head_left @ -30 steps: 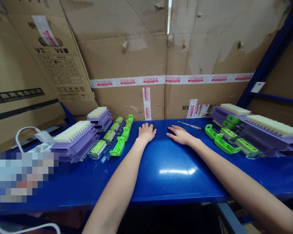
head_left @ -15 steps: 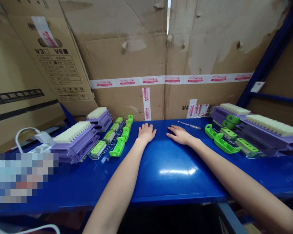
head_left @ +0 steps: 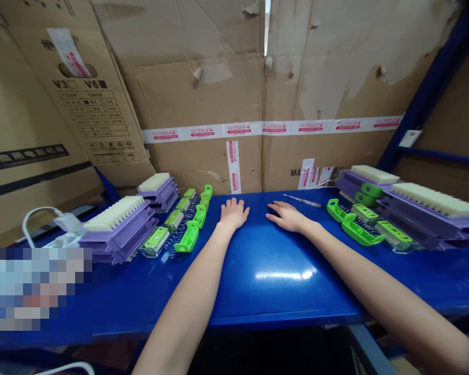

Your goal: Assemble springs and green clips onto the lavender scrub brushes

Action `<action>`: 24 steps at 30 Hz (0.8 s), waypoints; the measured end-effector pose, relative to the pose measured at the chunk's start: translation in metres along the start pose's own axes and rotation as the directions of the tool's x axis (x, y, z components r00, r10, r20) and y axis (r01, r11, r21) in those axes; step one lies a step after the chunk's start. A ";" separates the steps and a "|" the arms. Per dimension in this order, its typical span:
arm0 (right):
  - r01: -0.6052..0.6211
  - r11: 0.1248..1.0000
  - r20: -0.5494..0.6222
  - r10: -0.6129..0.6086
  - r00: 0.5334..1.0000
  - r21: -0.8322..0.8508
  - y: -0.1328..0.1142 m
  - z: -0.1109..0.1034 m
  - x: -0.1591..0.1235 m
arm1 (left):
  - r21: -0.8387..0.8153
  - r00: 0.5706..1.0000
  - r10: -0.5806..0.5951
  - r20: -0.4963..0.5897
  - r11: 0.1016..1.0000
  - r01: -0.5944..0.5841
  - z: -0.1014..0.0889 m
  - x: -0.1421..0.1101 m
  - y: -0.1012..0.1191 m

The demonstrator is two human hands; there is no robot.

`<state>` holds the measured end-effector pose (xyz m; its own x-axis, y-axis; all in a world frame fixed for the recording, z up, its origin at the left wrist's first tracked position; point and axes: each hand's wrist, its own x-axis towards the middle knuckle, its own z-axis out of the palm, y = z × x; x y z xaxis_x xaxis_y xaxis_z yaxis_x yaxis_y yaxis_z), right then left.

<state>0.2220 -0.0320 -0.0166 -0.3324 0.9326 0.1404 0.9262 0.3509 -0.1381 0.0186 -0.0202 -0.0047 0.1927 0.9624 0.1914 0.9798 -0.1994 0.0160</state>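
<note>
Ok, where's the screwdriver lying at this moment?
In the head view the screwdriver lies on the blue table near the cardboard wall, just beyond the right hand and left of the green handles.

Assembly workshop: cardboard cartons (head_left: 203, 94), brush parts (head_left: 117, 226).

Both forearms are bare to the picture's lower edge, and the hands (head_left: 258, 213) wear no gloves, rings or watch.

Slim screwdriver (head_left: 301, 201) flat on blue table (head_left: 273, 291)
</note>
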 end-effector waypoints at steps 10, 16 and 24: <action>0.001 1.000 0.000 -0.001 1.000 0.000 0.000 0.000 0.000 | 0.000 1.000 0.006 -0.022 1.000 -0.006 0.002 0.000 -0.001; -0.005 1.000 -0.003 0.005 1.000 0.019 0.001 0.001 0.000 | -0.003 1.000 0.006 -0.015 1.000 -0.006 0.002 0.001 -0.001; 0.000 1.000 -0.003 0.000 1.000 0.011 0.001 0.000 0.000 | -0.002 1.000 0.007 -0.015 1.000 -0.007 0.002 0.001 -0.001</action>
<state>0.2226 -0.0314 -0.0171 -0.3323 0.9323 0.1430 0.9241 0.3521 -0.1486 0.0182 -0.0183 -0.0067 0.1983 0.9583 0.2058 0.9784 -0.2061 0.0169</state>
